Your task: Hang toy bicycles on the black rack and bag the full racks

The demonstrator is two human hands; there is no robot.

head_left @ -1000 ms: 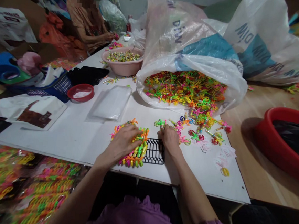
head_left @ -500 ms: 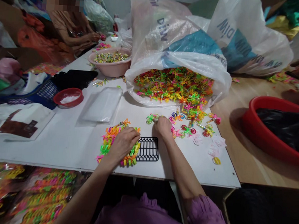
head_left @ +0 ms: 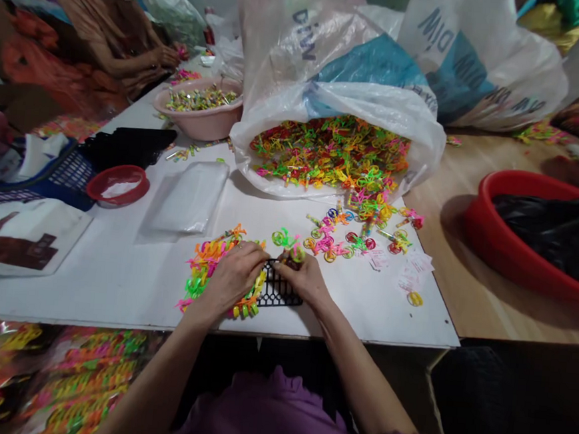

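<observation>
A black plastic grid rack (head_left: 279, 296) lies near the table's front edge, its left part covered by rows of colourful plastic toys (head_left: 199, 283). My left hand (head_left: 235, 273) rests over these toys, fingers curled together at the rack's upper edge and holding it. Over the rack's bare right part, my right hand (head_left: 307, 280) is closed in a pinch on a small toy bicycle (head_left: 297, 250), pink and yellow-green where it shows. Its lower part is hidden by the fingers. Just beyond the hand lies a green-wheeled toy bicycle (head_left: 282, 236); whether the two touch I cannot tell.
A big white sack (head_left: 267, 183) spills loose toys (head_left: 328, 240) onto the table. Clear plastic bags (head_left: 185, 199), a red dish (head_left: 144, 189) and a pink basin (head_left: 211, 125) stand left. A red tub (head_left: 474, 218) is right. Another person (head_left: 113, 42) works at far left.
My right hand has moved left and toward me from the loose toys to the rack, bringing a toy bicycle. My left hand stays at the rack. The view has shifted slightly.
</observation>
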